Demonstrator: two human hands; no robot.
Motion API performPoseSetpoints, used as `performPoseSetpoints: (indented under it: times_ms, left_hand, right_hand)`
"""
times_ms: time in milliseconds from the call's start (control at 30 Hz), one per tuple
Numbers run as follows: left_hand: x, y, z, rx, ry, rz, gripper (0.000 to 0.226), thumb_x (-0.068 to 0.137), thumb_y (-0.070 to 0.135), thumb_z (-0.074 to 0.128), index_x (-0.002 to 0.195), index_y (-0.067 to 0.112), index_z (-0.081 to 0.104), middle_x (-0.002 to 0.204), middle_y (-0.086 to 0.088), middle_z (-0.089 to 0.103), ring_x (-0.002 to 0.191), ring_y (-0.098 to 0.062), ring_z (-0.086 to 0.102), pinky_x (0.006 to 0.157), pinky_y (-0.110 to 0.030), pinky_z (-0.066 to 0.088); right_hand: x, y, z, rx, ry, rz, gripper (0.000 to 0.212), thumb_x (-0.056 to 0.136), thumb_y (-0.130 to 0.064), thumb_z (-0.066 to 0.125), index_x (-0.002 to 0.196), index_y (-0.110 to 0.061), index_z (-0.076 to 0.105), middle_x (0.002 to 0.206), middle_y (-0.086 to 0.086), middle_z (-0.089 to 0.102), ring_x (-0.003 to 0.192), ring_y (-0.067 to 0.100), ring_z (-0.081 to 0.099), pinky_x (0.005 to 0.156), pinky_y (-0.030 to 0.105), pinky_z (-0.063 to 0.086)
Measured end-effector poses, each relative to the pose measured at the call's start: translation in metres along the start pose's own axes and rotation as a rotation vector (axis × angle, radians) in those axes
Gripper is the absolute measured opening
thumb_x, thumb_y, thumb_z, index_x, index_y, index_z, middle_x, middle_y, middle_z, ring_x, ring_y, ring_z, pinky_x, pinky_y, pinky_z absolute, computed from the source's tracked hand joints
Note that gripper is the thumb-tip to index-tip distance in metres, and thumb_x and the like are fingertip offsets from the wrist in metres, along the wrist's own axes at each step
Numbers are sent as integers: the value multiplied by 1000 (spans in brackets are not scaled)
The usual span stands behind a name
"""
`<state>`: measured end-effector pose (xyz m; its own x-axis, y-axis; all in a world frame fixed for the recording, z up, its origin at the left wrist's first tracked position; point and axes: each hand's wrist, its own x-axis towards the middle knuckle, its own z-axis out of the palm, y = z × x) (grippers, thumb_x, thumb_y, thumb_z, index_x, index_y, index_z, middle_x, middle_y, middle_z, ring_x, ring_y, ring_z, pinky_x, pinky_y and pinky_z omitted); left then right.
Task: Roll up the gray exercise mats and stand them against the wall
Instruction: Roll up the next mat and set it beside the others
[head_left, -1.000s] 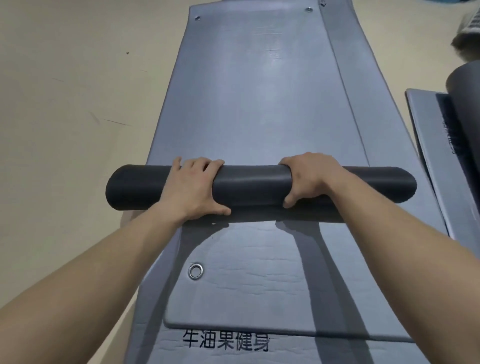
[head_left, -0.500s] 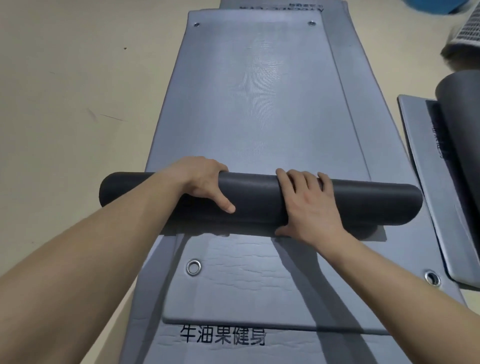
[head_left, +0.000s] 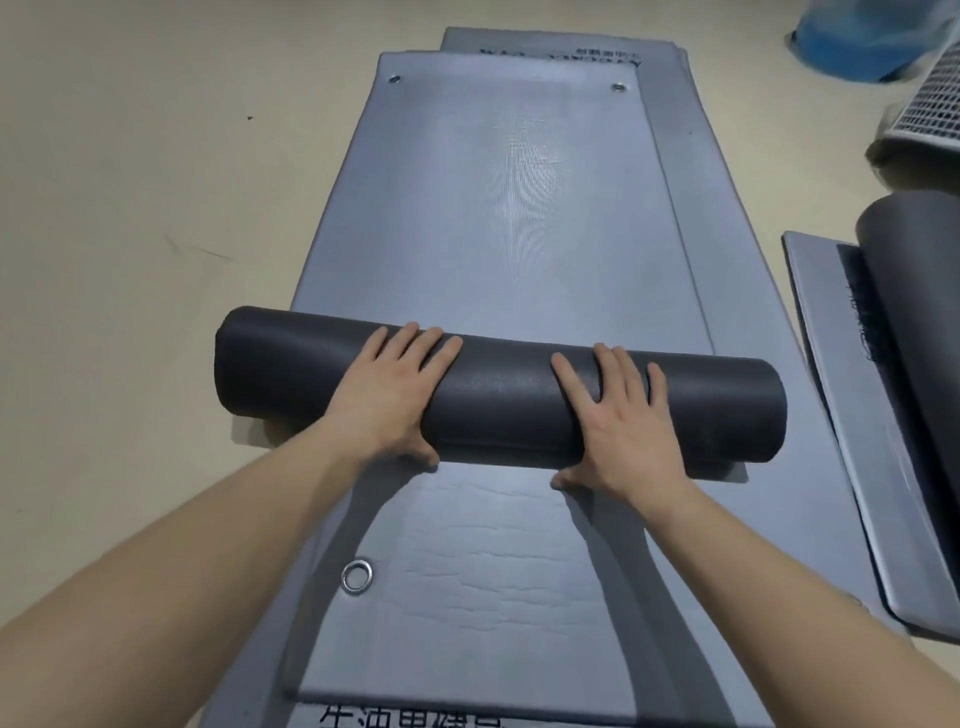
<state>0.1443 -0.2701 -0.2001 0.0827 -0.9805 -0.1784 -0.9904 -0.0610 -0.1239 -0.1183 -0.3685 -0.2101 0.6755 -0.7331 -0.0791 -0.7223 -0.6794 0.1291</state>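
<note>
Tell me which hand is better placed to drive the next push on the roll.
Right, narrowly. The right hand lies flat over the dark roll, thumb behind its near edge. The left hand presses too, but sits nearer mid-roll, leaving a long unsupported left end.

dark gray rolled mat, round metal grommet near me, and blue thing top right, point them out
dark gray rolled mat (head_left: 498, 400), head view, bare middle of roll
round metal grommet (head_left: 357, 576), head view, ring's centre
blue thing (head_left: 862, 41), head view, its body

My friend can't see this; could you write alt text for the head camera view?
Two bare hands, left hand and right hand, press flat on a half-rolled dark gray mat lying across stacked gray mats on a beige floor.
</note>
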Motion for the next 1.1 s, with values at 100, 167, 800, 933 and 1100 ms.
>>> performPoseSetpoints:
  times_ms: [100,167,800,933,1100]
  left_hand:
    - [11,-1,-4,-25,-13,-18,128,61,68,79,160,28,10,164,-1,26,150,-25,27,126,-46,18]
    - [18,-6,-18,-80,-57,-4,121,61,64,80,159,30,17,159,3,35,142,-23,38,122,-43,27]
    - [-21,22,-36,-65,69,-65,113,61,84,70,153,31,31,148,3,49,129,-25,52,109,-45,40]
    - [0,13,-41,-155,57,-122,109,57,89,70,146,34,41,132,4,63,111,-25,63,93,-43,49]
    - [26,-4,-56,-247,-91,-87,108,51,90,73,141,38,47,120,8,69,104,-24,65,85,-41,56]
  right_hand:
    - [24,2,-9,21,7,21,134,51,-71,86,160,-32,19,151,18,38,140,36,39,118,53,24]
    - [36,5,-25,35,-45,10,118,56,-66,82,155,-35,25,138,10,50,125,32,50,110,47,36]
    - [36,19,-85,173,-345,-56,91,54,-71,82,134,-41,51,112,-10,65,96,21,60,81,37,51]
    - [67,23,-92,231,-461,-45,106,49,-73,87,142,-37,50,128,-7,64,111,23,59,92,40,50]
    - [44,21,-69,34,-138,-14,130,42,-96,69,152,-37,30,140,2,54,125,30,54,106,53,40]
